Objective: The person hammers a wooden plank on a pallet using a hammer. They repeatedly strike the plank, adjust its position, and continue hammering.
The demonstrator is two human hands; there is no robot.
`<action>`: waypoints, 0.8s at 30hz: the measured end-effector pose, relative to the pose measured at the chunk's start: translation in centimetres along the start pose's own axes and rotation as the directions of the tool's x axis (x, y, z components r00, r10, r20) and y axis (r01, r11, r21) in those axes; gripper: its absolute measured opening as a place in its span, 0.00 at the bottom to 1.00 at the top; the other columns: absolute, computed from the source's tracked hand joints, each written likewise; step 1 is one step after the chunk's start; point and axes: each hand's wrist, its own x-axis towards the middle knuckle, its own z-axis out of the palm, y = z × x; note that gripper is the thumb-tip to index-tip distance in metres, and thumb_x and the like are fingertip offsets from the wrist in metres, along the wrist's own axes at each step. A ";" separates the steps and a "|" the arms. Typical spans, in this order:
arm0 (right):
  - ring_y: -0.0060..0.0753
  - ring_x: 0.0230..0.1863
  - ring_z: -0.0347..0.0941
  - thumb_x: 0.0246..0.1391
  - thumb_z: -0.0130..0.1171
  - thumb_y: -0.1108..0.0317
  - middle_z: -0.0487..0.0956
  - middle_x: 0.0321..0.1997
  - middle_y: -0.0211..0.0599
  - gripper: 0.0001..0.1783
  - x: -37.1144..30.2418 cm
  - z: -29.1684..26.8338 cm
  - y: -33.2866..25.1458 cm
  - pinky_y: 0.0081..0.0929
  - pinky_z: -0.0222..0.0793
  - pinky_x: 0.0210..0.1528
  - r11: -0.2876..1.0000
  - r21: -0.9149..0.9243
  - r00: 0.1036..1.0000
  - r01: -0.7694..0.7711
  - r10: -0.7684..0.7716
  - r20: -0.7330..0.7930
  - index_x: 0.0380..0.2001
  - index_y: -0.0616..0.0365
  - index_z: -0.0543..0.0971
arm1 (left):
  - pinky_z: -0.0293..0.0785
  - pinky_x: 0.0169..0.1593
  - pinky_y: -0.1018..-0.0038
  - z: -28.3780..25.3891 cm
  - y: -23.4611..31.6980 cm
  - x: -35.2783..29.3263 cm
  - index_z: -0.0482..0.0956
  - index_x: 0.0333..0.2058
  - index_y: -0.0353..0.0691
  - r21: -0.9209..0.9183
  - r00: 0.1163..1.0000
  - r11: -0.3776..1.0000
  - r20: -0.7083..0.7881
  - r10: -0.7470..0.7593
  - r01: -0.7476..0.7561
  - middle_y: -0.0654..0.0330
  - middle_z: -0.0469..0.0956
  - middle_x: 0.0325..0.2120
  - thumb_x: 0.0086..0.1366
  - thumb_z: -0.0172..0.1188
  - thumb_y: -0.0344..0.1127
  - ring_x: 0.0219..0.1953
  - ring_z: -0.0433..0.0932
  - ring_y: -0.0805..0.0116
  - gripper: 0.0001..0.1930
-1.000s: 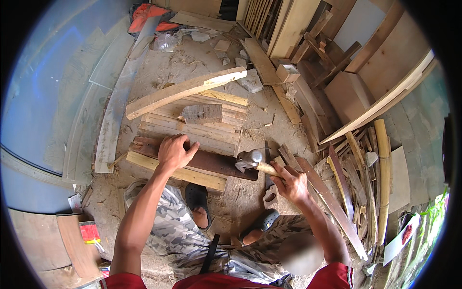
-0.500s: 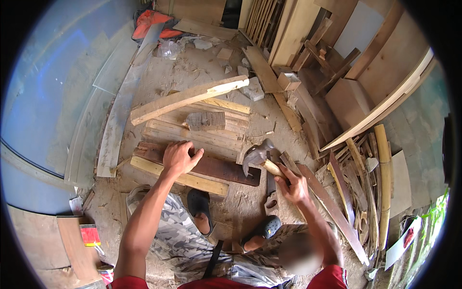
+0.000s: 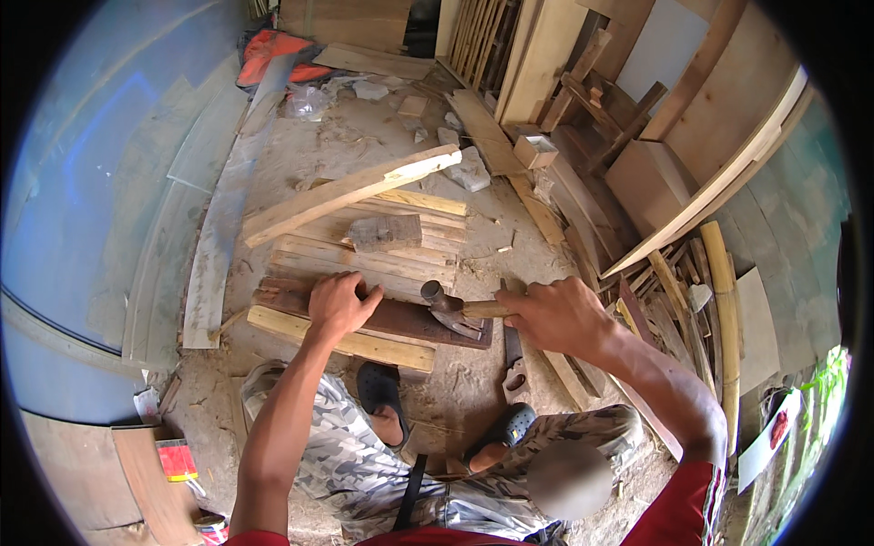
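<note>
My left hand (image 3: 340,306) grips the dark brown board (image 3: 405,320), its fingers curled over the board's far edge. In my right hand (image 3: 557,315) is a claw hammer (image 3: 445,308), held by its wooden handle. The hammer's claw points down at the right end of the dark board, and its striking face is turned up. Whether the claw has hold of a nail there is too small to tell. A pale yellow wooden strip (image 3: 382,350) lies along the near side of the board. Beneath and beyond them are several light planks (image 3: 364,261) side by side.
A grey weathered block (image 3: 387,233) and a long pale beam (image 3: 350,197) lie on the planks. Below my right hand, a handsaw (image 3: 515,379) rests on the dirt floor. Scrap wood and a bamboo pole (image 3: 721,305) are heaped at right; a blue wall (image 3: 77,209) stands at left.
My right hand has brought the hammer left and down onto the board's right end, turning its claw downward. My left hand stays in place on the board.
</note>
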 end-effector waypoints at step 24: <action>0.45 0.24 0.77 0.52 0.70 0.69 0.76 0.26 0.40 0.25 -7.2 22.9 -2.1 0.38 0.73 0.24 0.748 0.662 0.800 -0.052 0.428 -0.421 0.54 0.58 0.77 | 0.76 0.45 0.57 0.5 -0.1 0.2 0.80 0.26 0.40 -0.004 0.999 1.000 -0.024 0.031 -0.031 0.53 0.84 0.27 0.61 0.65 0.57 0.34 0.82 0.48 0.22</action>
